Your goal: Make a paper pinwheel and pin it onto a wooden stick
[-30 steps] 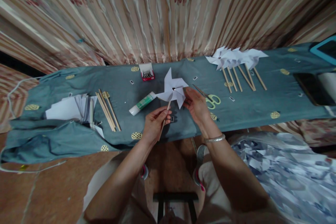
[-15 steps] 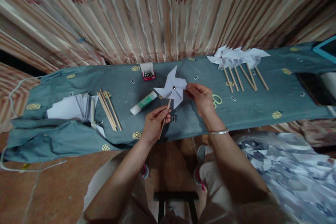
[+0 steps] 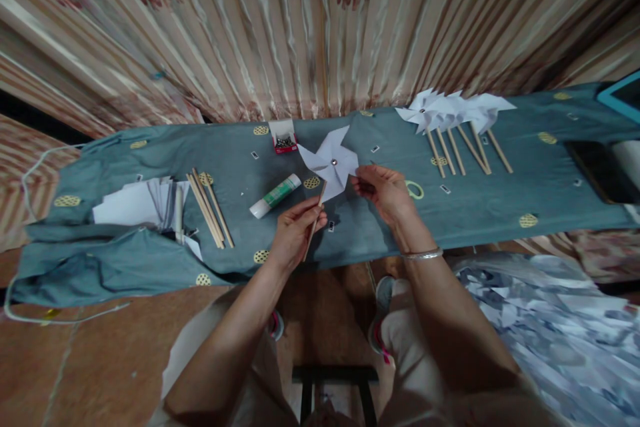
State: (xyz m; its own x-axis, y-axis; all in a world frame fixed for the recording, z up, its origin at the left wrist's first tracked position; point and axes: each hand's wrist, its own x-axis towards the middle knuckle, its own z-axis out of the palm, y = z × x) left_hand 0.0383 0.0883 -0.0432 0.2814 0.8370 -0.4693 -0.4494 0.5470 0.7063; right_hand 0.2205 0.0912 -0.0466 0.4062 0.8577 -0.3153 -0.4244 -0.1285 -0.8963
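- Left hand (image 3: 299, 230): fingers pinch the stick (image 3: 311, 237); hold it steady below the pinwheel (image 3: 330, 165).
- Right hand (image 3: 387, 193): fingers nearly together at a blade (image 3: 349, 163), grip unclear; touch lightly.

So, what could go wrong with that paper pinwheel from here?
The right hand is at one blade of the paper pinwheel; a tug might crease it.
The open box of small metal pieces sits nearby; a knock could spill them.
The green-handled scissors are mostly hidden by that hand, which could brush them.
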